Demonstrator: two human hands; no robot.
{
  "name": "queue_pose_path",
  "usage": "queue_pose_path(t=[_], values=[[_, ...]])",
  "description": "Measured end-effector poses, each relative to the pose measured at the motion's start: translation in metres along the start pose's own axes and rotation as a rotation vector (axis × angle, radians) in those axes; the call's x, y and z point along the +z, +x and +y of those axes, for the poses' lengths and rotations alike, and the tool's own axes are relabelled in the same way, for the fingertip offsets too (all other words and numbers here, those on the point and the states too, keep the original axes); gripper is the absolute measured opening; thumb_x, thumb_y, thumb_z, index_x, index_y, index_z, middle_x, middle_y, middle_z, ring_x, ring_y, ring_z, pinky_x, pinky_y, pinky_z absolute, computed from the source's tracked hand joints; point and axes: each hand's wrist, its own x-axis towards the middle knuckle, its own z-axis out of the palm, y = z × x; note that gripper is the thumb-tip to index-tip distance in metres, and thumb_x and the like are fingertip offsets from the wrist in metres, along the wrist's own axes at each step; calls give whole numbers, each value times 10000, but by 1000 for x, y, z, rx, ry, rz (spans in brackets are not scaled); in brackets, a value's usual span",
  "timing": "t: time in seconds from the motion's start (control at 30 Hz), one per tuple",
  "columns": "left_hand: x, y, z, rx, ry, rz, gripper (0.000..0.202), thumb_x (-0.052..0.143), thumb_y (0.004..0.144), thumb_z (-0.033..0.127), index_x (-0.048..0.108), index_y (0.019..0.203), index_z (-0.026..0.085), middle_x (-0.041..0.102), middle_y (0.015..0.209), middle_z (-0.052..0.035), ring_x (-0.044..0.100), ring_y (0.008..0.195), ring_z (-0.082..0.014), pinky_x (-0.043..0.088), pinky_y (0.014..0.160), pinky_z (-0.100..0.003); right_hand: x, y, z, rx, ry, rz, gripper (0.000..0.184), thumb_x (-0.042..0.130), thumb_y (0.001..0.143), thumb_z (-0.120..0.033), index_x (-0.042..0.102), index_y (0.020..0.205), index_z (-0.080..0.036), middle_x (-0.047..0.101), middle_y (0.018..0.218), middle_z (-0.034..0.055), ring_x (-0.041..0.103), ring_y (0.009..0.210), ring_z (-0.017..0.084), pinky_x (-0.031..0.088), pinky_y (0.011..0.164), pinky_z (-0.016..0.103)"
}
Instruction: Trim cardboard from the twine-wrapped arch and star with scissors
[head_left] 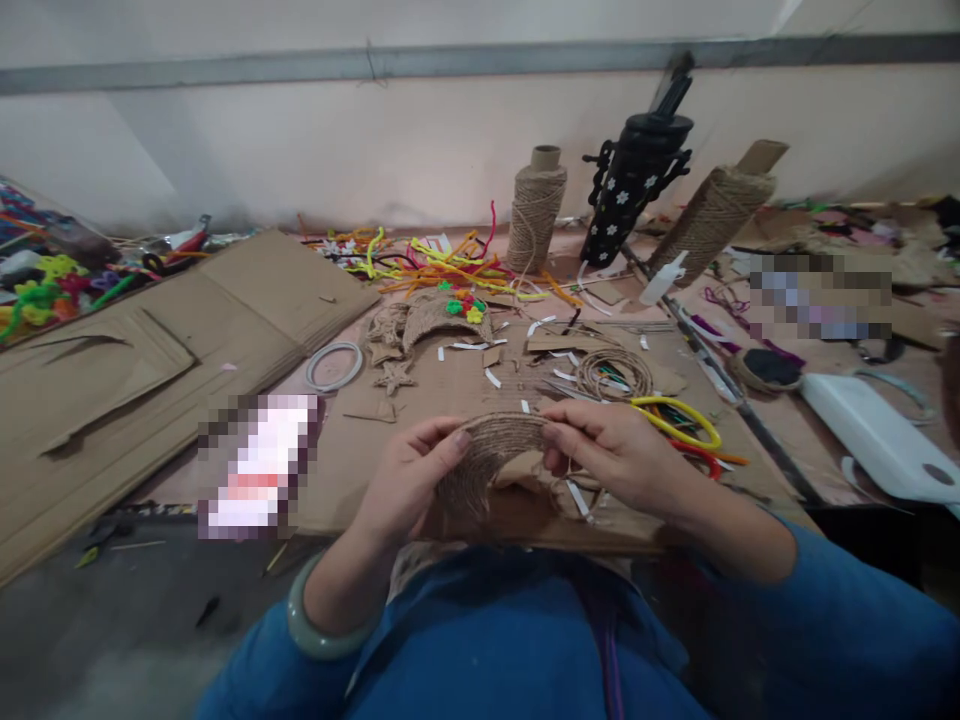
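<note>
Between my two hands is a curved, crescent-like piece wrapped in rows of jute twine (491, 455). My left hand (412, 470) pinches its left end, thumb on top. My right hand (600, 445) has thumb and fingers closed on its upper right edge; the fingertips partly hide that end. Beyond the hands lies a similar twine-wrapped crescent (442, 318) with small green, red and yellow flowers (466, 308). Several twine stars, one of them a star (395, 376) in plain sight, lie beside it. A coil of twine (615, 373) rests just past my right hand.
Cardboard sheets (247, 290) cover the left side. A twine spool (537, 210), a black flowered holder (634, 190) and a leaning spool (716, 215) stand at the back. Colourful pipe cleaners (450, 262), a glue bottle (664, 278), a white ring (334, 367) and a white device (881, 438) lie around.
</note>
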Motion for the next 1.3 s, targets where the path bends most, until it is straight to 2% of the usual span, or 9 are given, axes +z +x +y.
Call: queue_pose_path(t=[0.2,0.33,0.5,0.77,0.9,0.97,1.07,1.2,1.3], values=[[8,4,4,51,-34,-14,178,811,690,357,780,782,209,753,693,-1,681,643,-117,546,649,-197,5,-2,-1,79,275,-6,377,516,875,-444,587,1115,-162,699,824,53,649,661,165,498,572,263],[24,1,2,51,-162,2,170,821,668,354,774,758,219,747,678,-2,694,639,-144,565,655,-240,16,1,-5,72,209,-31,297,531,847,-449,645,868,-175,688,759,55,650,675,195,519,627,310],[39,0,-4,79,-148,-19,176,807,687,352,775,788,213,760,726,-19,713,738,-174,571,728,-273,28,5,-10,-20,106,132,245,483,864,-366,642,749,-220,695,793,46,651,897,232,499,845,369],[37,4,-1,28,-183,21,216,828,644,356,751,761,192,751,705,-23,714,753,-204,570,741,-323,22,-1,1,29,199,45,407,482,893,-500,593,649,-195,632,610,35,606,564,166,495,555,291],[31,6,0,39,-109,24,269,836,618,391,749,759,179,742,691,-25,696,710,-194,556,714,-315,4,-9,7,48,293,162,470,419,903,-615,594,932,-180,650,742,44,623,611,154,501,538,263],[28,7,-2,7,-25,-36,278,822,641,403,753,769,166,737,685,-31,678,679,-177,540,681,-287,-3,-11,6,79,286,182,394,502,887,-554,592,999,-188,655,761,33,628,627,152,514,562,264],[28,8,-4,-7,51,-92,260,798,687,386,757,819,166,747,755,-37,664,687,-152,522,680,-254,-8,-12,4,107,187,116,213,553,880,-394,638,885,-199,656,716,19,631,619,149,523,589,269],[29,6,-3,17,33,-79,334,832,643,365,742,902,175,745,812,-36,659,714,-146,515,675,-236,-7,-10,7,135,285,285,212,541,885,-394,621,878,-198,655,665,12,632,572,144,502,528,253],[30,5,-4,-54,79,-56,297,848,601,337,733,785,133,720,698,-40,636,622,-133,501,606,-226,-6,-10,11,147,362,369,256,562,872,-451,593,888,-197,645,630,7,626,560,146,495,507,250]])
